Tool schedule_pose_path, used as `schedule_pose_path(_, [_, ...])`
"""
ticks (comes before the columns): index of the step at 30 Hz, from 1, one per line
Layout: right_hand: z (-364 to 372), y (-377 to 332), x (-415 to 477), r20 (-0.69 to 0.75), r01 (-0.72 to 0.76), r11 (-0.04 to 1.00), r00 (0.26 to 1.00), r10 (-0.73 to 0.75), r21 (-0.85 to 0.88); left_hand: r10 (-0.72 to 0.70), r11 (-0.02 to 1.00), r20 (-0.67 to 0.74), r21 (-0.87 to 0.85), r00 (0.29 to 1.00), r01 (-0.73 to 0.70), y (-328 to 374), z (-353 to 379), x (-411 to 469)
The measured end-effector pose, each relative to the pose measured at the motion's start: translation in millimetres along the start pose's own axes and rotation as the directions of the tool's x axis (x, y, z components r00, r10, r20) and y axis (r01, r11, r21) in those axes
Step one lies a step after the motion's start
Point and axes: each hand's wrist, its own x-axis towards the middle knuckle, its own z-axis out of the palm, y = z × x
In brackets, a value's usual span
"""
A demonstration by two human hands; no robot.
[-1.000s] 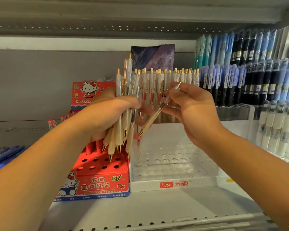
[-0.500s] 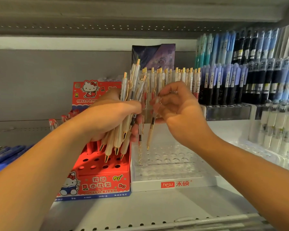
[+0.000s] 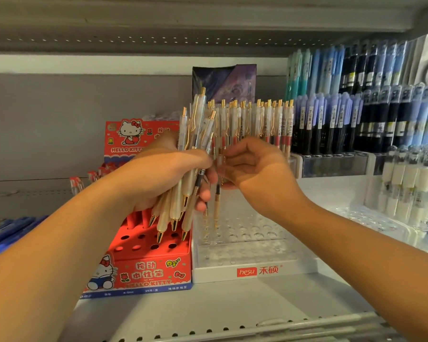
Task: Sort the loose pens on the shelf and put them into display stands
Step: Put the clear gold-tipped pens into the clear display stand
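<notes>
Cream-barrelled pens with gold tips and gold clips fill the left hand (image 3: 163,174); its fingers are curled tight round this bundle of pens (image 3: 176,208), which stands nearly upright with the tips pointing down, above the right-hand part of the red Hello Kitty stand (image 3: 153,270); that cardboard stand shows rows of round holes in its top, and a few red-capped pens (image 3: 76,183) stand behind its left side.

Just beside the left hand is the right hand (image 3: 257,169), its fingers curled inward; thumb and fingertips pinch a single pen (image 3: 217,201) of the same cream kind, held upright with the tip down over the left holes of the clear acrylic stand (image 3: 257,253); whether the tip has entered a hole cannot be told.

This stand sits touching the right side of the red one; its white base carries a red hesu label (image 3: 246,272); its back rows hold matching gold-topped pens (image 3: 260,122), upright and close together, behind both hands; a dark purple card (image 3: 224,80) rises behind them.

To the right stands a tiered display of blue and black pens (image 3: 344,124); farther right are white-barrelled pens (image 3: 410,176); at the lower left lie blue pens (image 3: 5,233); the grey metal shelf (image 3: 220,307) bears both stands.
</notes>
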Motion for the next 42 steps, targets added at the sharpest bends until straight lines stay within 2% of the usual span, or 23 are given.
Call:
schedule_pose_path(3, [2.3,0.0,-3.5,0.076,-0.024,0.996,0.997,0.031,-0.087,-0.051,0.999,0.02,-0.013,0.999,0.051,-1.4,-1.1,0.2])
schedule_pose_path(6, [-0.6,-2.6,-4.8,0.085,0.019,0.966,0.996,0.004,-0.259,-0.028,0.999,0.004,-0.041,1.0,0.028,-1.6,-1.2,0.8])
schedule_pose_path(9, [-6.3,-8.9,-4.2,0.072,0.064,0.92,0.997,-0.039,-0.387,-0.023,0.999,0.046,-0.037,0.999,0.025,-0.2,0.0,-0.3])
schedule_pose_path(10, [-7.1,-11.2,-3.7,0.06,0.076,0.933,0.997,-0.058,-0.351,-0.011,1.0,0.056,-0.027,0.998,0.012,0.2,1.0,-0.9])
schedule_pose_path(12, [-7.0,-18.3,-4.7,0.043,0.082,0.988,0.996,-0.077,-0.133,0.047,0.998,0.046,-0.031,0.998,-0.046,1.1,3.2,-2.5])
schedule_pose_path(15, [-4.6,-25.1,-7.4,0.029,0.031,0.991,0.999,-0.035,0.131,0.124,0.991,0.057,-0.063,0.991,-0.12,4.8,7.0,-5.1])
schedule_pose_path(27, [-5.8,-24.9,-4.2,0.043,-0.062,0.942,0.998,0.05,0.331,0.085,0.986,0.059,-0.149,0.995,-0.075,0.7,4.5,0.8])
schedule_pose_path(30, [-8.2,-24.0,-3.2,0.046,-0.045,0.923,0.999,0.03,0.383,-0.005,0.987,-0.081,-0.16,0.997,-0.008,-0.1,3.4,10.5])
schedule_pose_path(32, [-10.0,-23.7,-3.0,0.044,-0.018,0.918,0.999,0.001,0.396,0.057,0.985,-0.169,-0.15,0.984,-0.083,-2.0,2.3,15.3])
schedule_pose_path(34, [-10.2,-23.7,-3.2,0.038,-0.011,0.923,0.999,-0.004,0.384,0.137,0.977,-0.157,-0.141,0.978,-0.16,-3.0,2.0,14.3])
schedule_pose_path(36, [-9.3,-24.5,-3.5,0.025,-0.022,0.917,1.0,0.013,0.399,0.14,0.978,-0.166,-0.13,0.976,-0.163,-4.7,1.3,9.1])
schedule_pose_path(38, [-9.2,-26.0,-3.7,0.01,-0.045,0.883,0.999,0.046,0.468,0.119,0.982,-0.219,-0.116,0.968,-0.147,-6.8,-1.4,10.7])
schedule_pose_path(39, [-10.0,-27.0,-3.6,0.008,-0.066,0.859,0.997,0.072,0.507,0.055,0.986,-0.249,-0.138,0.967,-0.092,-4.7,-2.5,16.6])
schedule_pose_path(41, [-12.6,-29.0,-2.7,0.01,-0.114,0.824,0.992,0.13,0.556,0.031,0.995,-0.212,-0.088,0.977,-0.051,-14.7,-9.5,21.9])
schedule_pose_path(42, [-14.2,-29.6,-2.0,0.006,-0.127,0.818,0.989,0.15,0.561,0.006,0.995,-0.256,-0.099,0.967,-0.032,-21.0,-15.5,28.3])
